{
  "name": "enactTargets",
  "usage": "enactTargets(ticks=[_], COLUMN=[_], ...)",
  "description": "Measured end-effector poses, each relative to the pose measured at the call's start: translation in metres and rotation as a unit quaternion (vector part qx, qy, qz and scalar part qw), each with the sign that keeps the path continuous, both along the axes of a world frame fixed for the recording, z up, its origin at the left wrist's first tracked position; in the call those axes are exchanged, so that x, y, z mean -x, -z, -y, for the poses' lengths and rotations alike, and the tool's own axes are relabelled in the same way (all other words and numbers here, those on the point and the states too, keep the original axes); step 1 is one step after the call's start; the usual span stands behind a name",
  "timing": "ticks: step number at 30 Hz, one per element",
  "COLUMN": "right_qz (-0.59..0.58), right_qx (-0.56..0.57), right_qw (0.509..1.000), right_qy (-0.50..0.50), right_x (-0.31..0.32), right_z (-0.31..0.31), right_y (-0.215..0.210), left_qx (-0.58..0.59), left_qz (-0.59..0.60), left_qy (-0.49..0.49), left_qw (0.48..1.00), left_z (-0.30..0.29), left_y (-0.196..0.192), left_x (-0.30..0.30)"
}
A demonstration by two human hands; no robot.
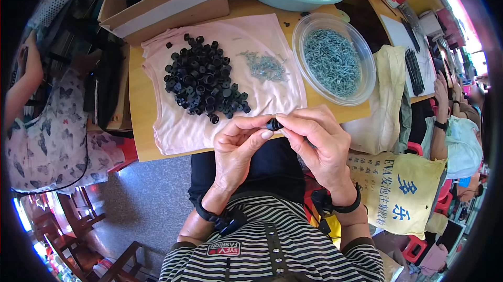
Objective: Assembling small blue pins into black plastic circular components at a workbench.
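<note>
A small black plastic cap [273,124] is pinched between the fingertips of my left hand [238,143] and my right hand [319,143], just over the table's near edge. Whether a screw sits in it is hidden by my fingers. Beyond my left hand, a heap of similar black caps [199,77] lies on a pink cloth [251,30]. To its right on the cloth is a small pile of silvery screws [265,67]. A round clear plastic tub [368,67] full of such screws [332,62] stands to the right of the cloth.
A cardboard box [173,7] and a pale green basin [293,2], both holding black pieces, stand at the table's far side. A yellow printed sack [398,193] lies at my right. Other people sit at both sides, one in a butterfly-patterned garment [47,151] at left.
</note>
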State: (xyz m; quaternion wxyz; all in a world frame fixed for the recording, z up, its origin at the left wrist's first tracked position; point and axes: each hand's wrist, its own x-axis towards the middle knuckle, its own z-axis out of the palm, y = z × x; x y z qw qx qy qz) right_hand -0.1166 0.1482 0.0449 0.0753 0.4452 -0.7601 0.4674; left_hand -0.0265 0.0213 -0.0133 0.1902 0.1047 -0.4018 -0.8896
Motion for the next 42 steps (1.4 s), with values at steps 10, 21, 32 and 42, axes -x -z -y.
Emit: enactTargets(ticks=[10,21,32,42], right_qz=[0.014,0.054,0.008,-0.005], right_qx=[-0.005,-0.009,-0.006,0.006], right_qw=[1.0,0.998,1.0,1.0], right_qy=[0.004,-0.014,0.014,-0.012], right_x=[0.002,0.003,-0.002,0.001], right_z=[0.0,0.005,0.01,0.008], right_y=[0.01,0.016,0.03,0.03], left_qx=[0.045,0.041,-0.023,-0.11], left_qz=[0.014,0.022,0.035,0.036], left_qy=[-0.005,-0.022,-0.02,0.021], left_qw=[0.999,0.999,0.999,0.993], left_z=[0.001,0.0,-0.003,-0.004], left_y=[0.002,0.003,0.001,0.011], left_x=[0.001,0.002,0.004,0.0])
